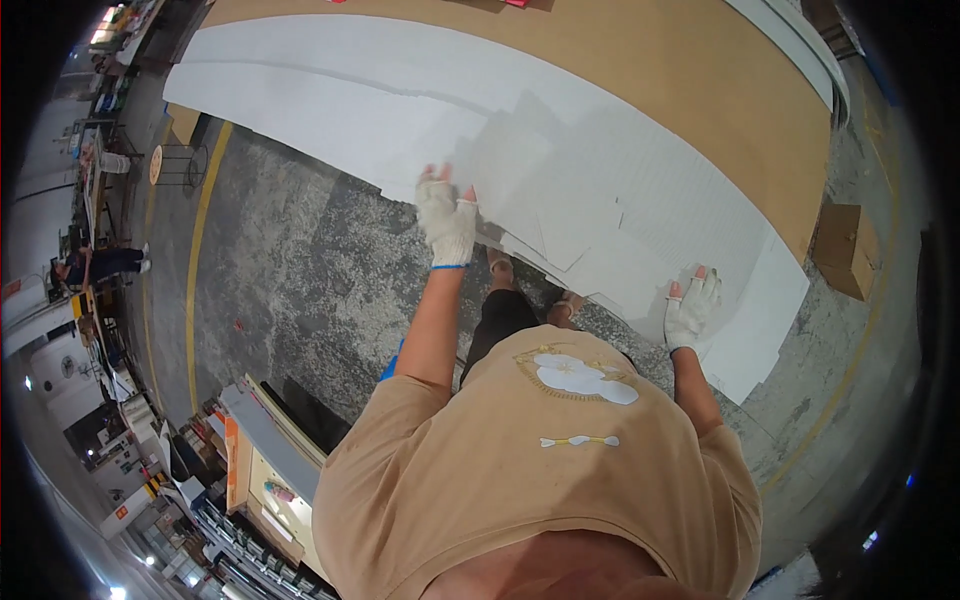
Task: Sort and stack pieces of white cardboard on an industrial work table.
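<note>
Large white sheets (340, 110), thin like paper or board, lie overlapping along the near side of a wide brown board (700, 90). My left hand (447, 217), in a white knit glove with bare fingertips, is over their near edge. Its fingers are apart and slightly blurred, and I see nothing in them; whether they touch the sheet I cannot tell. Farther right, my right hand (692, 308), gloved the same way, rests with outstretched fingers on the white sheet near its right end. Smaller white pieces (565, 235) with cut edges lie between the two hands.
An open cardboard box (846, 250) stands on the floor at the right. To the left are a round-topped wire stand (180, 165), a yellow floor line (205, 220) and a distant person (100, 265). A cart or bench (265, 470) stands at the lower left.
</note>
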A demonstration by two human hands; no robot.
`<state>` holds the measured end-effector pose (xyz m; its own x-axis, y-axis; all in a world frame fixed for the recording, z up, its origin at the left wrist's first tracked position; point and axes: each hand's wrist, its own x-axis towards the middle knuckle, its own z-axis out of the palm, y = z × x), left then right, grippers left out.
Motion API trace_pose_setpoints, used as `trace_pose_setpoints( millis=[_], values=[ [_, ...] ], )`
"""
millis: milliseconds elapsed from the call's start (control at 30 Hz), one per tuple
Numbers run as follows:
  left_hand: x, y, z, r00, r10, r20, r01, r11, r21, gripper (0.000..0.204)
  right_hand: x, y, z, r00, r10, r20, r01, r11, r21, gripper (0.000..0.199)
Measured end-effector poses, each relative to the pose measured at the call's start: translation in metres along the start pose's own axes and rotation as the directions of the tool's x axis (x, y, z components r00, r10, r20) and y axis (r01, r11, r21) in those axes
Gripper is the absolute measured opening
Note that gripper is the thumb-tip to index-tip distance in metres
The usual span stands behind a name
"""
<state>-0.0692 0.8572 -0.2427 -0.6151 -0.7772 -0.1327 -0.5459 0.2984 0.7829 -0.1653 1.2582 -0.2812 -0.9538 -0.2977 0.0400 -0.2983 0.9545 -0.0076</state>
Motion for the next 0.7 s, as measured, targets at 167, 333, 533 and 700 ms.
trace_pose_setpoints(
  millis=[167, 333, 533, 700],
  values=[
    [-0.036, -0.003, 0.041, 0.754, -0.083, 0.651, 0.642, -0.115, -0.758, 0.065, -0.001, 0.008, 0.009, 0.995, -0.024, -0.094, 0.027, 0.999, 0.034, 0.064],
    [-0.079, -0.012, 0.077, 0.739, 0.033, 0.673, 0.673, -0.011, -0.739, 0.058, -0.006, 0.013, 0.025, 0.985, -0.003, -0.175, 0.015, 0.997, 0.071, 0.064],
    [-0.078, -0.013, 0.083, 0.908, -0.153, 0.391, 0.387, 0.664, -0.639, 0.030, -0.002, 0.022, -0.005, 0.991, 0.107, -0.084, -0.083, 0.965, 0.249, 0.065],
    [-0.105, 0.073, 0.070, 0.955, 0.296, 0.020, -0.286, 0.938, -0.197, 0.028, -0.012, 0.056, 0.001, 0.987, 0.151, -0.046, -0.155, 0.983, -0.100, 0.065]
  ],
)
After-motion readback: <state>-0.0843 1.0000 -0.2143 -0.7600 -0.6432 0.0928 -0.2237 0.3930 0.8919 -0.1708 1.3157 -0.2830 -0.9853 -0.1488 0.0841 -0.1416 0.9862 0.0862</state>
